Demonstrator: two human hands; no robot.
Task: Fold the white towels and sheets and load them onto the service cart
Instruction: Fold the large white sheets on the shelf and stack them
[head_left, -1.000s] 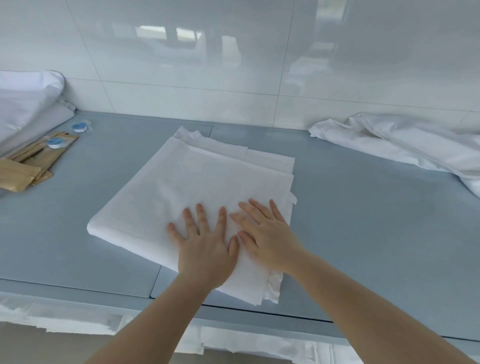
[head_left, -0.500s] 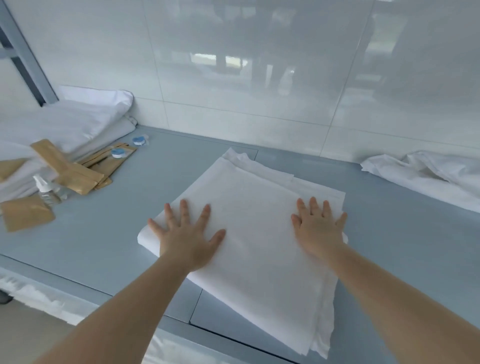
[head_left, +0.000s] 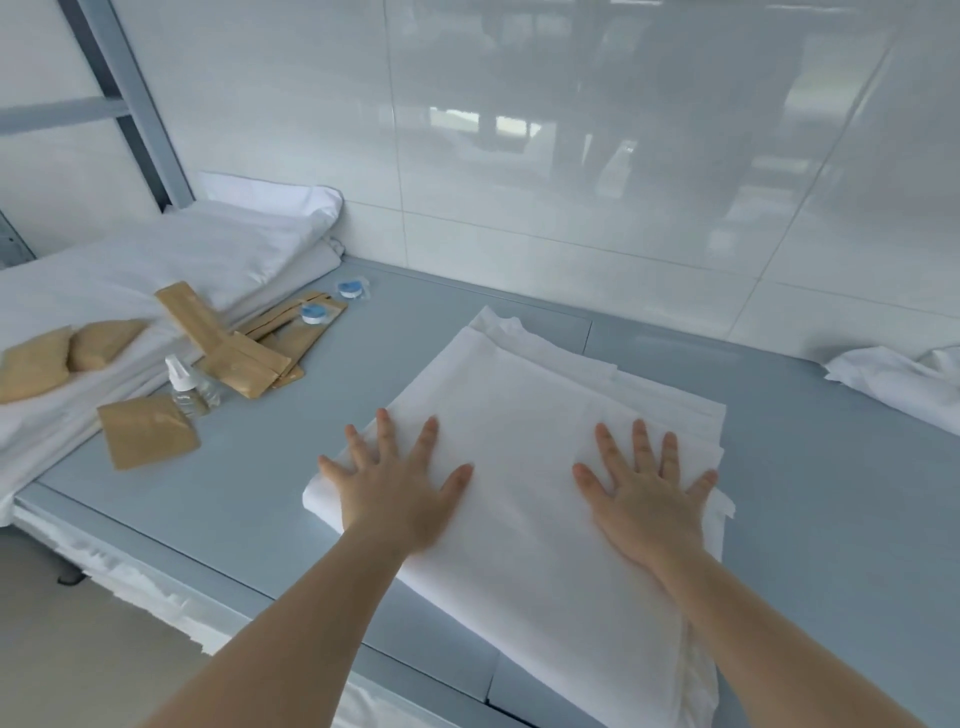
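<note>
The folded white sheet (head_left: 524, 467) lies at centre frame on the grey-blue counter (head_left: 831, 499), its near end hanging past the front edge at lower right. It looks light, thin and limp, the layers likely to slide apart, so it is best lifted with a hand under each long side. The left hand (head_left: 400, 493) and right hand (head_left: 649, 504) press flat on it, well apart, fingers spread, gripping nothing. One unfolded white cloth (head_left: 904, 384) sits at right; stacked white linens (head_left: 156, 275) at upper left carry about seven brown packets (head_left: 148, 436), one small bottle (head_left: 182, 384) and two blue-capped items (head_left: 350, 288).
</note>
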